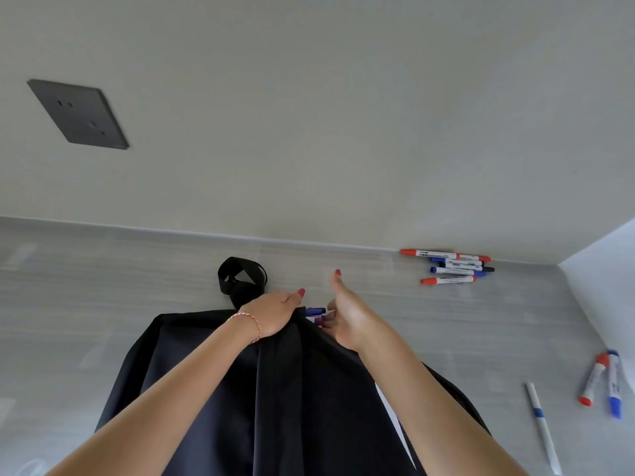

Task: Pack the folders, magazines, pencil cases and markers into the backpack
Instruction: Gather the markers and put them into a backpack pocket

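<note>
Lying on the grey counter, the black backpack has its far top edge clenched in the left hand. The right hand, thumb up, grasps blue markers at the opening. Five more markers lie far right by the wall, two near right, beside a thin pen.

backpack: 1 | loose markers: 7 | thin pen: 1 | wall socket: 1
</note>
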